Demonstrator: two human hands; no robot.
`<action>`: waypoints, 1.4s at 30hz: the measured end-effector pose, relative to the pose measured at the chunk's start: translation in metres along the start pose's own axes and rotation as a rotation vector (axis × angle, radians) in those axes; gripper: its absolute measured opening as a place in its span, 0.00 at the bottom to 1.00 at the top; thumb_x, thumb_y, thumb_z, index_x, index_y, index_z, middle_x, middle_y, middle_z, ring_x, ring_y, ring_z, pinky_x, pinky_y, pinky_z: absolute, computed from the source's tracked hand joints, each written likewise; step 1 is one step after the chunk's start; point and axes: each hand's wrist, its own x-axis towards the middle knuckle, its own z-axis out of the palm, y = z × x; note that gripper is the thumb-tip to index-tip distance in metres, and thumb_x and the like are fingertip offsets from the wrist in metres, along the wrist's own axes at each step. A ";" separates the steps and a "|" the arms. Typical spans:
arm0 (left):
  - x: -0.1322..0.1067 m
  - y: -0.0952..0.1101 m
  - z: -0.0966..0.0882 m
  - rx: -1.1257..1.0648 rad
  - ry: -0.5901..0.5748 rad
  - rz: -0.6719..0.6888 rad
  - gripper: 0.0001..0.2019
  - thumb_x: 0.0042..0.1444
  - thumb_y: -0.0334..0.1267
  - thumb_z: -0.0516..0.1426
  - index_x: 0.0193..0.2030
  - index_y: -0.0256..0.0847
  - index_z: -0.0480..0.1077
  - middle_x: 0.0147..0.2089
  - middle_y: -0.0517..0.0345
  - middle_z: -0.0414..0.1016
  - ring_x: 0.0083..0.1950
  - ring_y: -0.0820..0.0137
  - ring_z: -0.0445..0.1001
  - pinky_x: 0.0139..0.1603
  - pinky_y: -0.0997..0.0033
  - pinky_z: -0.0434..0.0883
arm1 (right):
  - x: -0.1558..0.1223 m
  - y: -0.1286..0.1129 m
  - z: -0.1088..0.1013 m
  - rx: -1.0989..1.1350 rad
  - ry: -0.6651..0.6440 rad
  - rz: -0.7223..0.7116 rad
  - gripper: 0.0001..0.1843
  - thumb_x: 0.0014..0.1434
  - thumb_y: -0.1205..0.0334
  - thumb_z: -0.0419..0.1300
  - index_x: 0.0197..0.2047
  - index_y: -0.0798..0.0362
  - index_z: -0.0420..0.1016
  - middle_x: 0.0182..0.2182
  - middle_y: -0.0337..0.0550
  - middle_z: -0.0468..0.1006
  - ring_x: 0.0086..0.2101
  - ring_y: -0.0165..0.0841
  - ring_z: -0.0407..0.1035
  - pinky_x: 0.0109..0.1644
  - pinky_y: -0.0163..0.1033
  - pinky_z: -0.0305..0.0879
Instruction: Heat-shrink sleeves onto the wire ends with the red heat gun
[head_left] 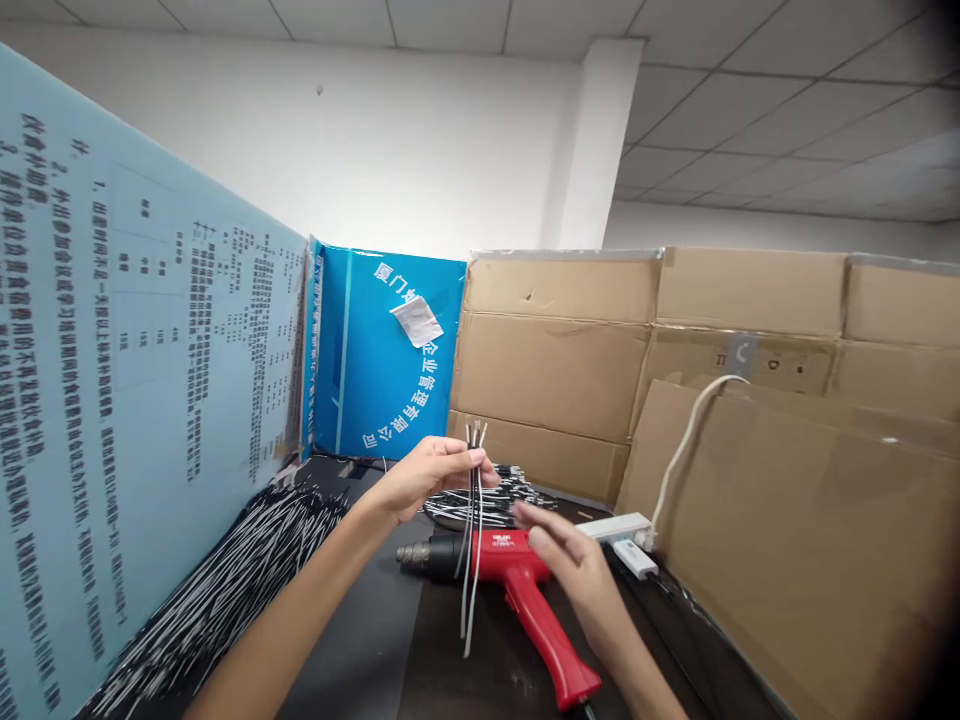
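My left hand [427,472] is raised above the dark table [375,640], pinching a small bundle of thin black and white wires [472,530] that hangs straight down. The wire tips stick up above my fingers. My right hand [574,575] hovers to the right of the bundle with its fingers stretched out and slightly blurred, holding nothing. Just under it lies a red heat gun [525,590], nozzle pointing left and handle toward me. A coiled heap of the same wires [487,495] rests behind the gun.
A long pile of black and white wires [225,590] lies along the left blue printed board [135,400]. Cardboard sheets [750,450] wall the right and back. A white power strip [622,528] with a white cable sits to the right of the gun.
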 end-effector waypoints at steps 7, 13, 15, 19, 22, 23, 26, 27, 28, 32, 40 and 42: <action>-0.004 -0.021 0.044 0.086 -0.364 -0.102 0.21 0.57 0.53 0.63 0.38 0.32 0.80 0.38 0.43 0.82 0.40 0.62 0.80 0.46 0.67 0.73 | 0.005 -0.032 0.010 0.305 -0.123 0.116 0.21 0.60 0.46 0.66 0.49 0.53 0.82 0.29 0.43 0.79 0.25 0.30 0.69 0.32 0.38 0.68; 0.003 -0.040 0.056 0.081 -0.334 -0.048 0.24 0.59 0.57 0.59 0.33 0.32 0.78 0.33 0.47 0.80 0.37 0.64 0.78 0.47 0.67 0.73 | 0.012 -0.036 0.015 0.152 -0.136 0.098 0.20 0.59 0.46 0.67 0.40 0.57 0.83 0.24 0.38 0.73 0.20 0.25 0.62 0.26 0.34 0.60; 0.005 -0.044 0.057 0.075 -0.270 -0.029 0.24 0.60 0.57 0.59 0.32 0.32 0.78 0.32 0.47 0.79 0.35 0.65 0.77 0.45 0.68 0.73 | 0.015 -0.034 0.012 0.181 -0.126 0.118 0.21 0.58 0.48 0.68 0.47 0.56 0.82 0.25 0.37 0.73 0.21 0.25 0.62 0.28 0.34 0.60; 0.010 -0.054 0.059 0.039 -0.218 -0.005 0.23 0.59 0.56 0.60 0.31 0.33 0.78 0.32 0.47 0.80 0.36 0.65 0.78 0.46 0.68 0.72 | 0.016 -0.027 0.009 0.325 -0.083 0.160 0.22 0.56 0.50 0.70 0.50 0.55 0.81 0.28 0.37 0.72 0.23 0.24 0.59 0.28 0.32 0.59; 0.013 -0.065 0.060 0.026 -0.212 -0.003 0.23 0.58 0.56 0.61 0.33 0.32 0.78 0.33 0.47 0.81 0.37 0.64 0.79 0.47 0.67 0.72 | 0.016 -0.019 0.008 0.406 -0.064 0.187 0.19 0.54 0.51 0.72 0.41 0.58 0.83 0.26 0.37 0.70 0.23 0.23 0.57 0.27 0.32 0.57; 0.014 -0.069 0.060 0.034 -0.204 -0.007 0.23 0.58 0.56 0.61 0.33 0.32 0.79 0.34 0.47 0.81 0.37 0.64 0.79 0.47 0.67 0.72 | 0.016 -0.016 0.007 0.416 -0.052 0.192 0.18 0.53 0.51 0.72 0.39 0.58 0.83 0.25 0.36 0.69 0.23 0.23 0.56 0.27 0.31 0.57; 0.016 -0.080 0.060 0.080 -0.190 -0.044 0.22 0.58 0.54 0.62 0.34 0.32 0.79 0.34 0.48 0.81 0.38 0.64 0.78 0.48 0.66 0.72 | 0.016 -0.002 0.005 0.436 -0.012 0.196 0.18 0.55 0.50 0.71 0.39 0.58 0.84 0.23 0.36 0.68 0.23 0.23 0.54 0.26 0.30 0.54; 0.017 -0.083 0.060 0.099 -0.184 -0.055 0.21 0.58 0.54 0.62 0.34 0.32 0.79 0.34 0.48 0.81 0.38 0.64 0.78 0.48 0.67 0.72 | 0.016 0.004 0.005 0.449 0.000 0.198 0.18 0.56 0.50 0.70 0.40 0.58 0.84 0.24 0.37 0.69 0.23 0.23 0.54 0.26 0.30 0.52; 0.017 -0.086 0.061 0.117 -0.177 -0.062 0.21 0.58 0.53 0.63 0.33 0.33 0.79 0.34 0.48 0.81 0.38 0.64 0.78 0.47 0.67 0.71 | 0.016 0.008 0.004 0.462 0.011 0.202 0.18 0.57 0.50 0.69 0.42 0.58 0.84 0.24 0.37 0.69 0.24 0.23 0.54 0.26 0.29 0.52; 0.018 -0.089 0.064 0.127 -0.127 -0.065 0.20 0.58 0.53 0.62 0.33 0.33 0.79 0.33 0.49 0.81 0.35 0.67 0.77 0.42 0.70 0.71 | 0.016 0.019 0.004 0.479 0.034 0.214 0.18 0.59 0.51 0.68 0.46 0.56 0.83 0.26 0.39 0.71 0.24 0.23 0.54 0.26 0.28 0.49; 0.011 -0.066 0.067 0.088 -0.178 -0.093 0.21 0.58 0.53 0.62 0.34 0.33 0.80 0.34 0.49 0.80 0.36 0.67 0.76 0.44 0.69 0.70 | 0.013 0.004 0.003 0.575 -0.023 0.218 0.14 0.58 0.54 0.69 0.42 0.56 0.83 0.30 0.41 0.75 0.24 0.22 0.56 0.25 0.27 0.52; 0.010 -0.063 0.067 0.103 -0.196 -0.065 0.21 0.59 0.54 0.62 0.34 0.33 0.80 0.34 0.49 0.80 0.37 0.66 0.76 0.45 0.68 0.70 | 0.012 0.002 0.003 0.594 -0.011 0.208 0.13 0.56 0.56 0.71 0.41 0.55 0.81 0.30 0.40 0.75 0.24 0.22 0.57 0.25 0.27 0.54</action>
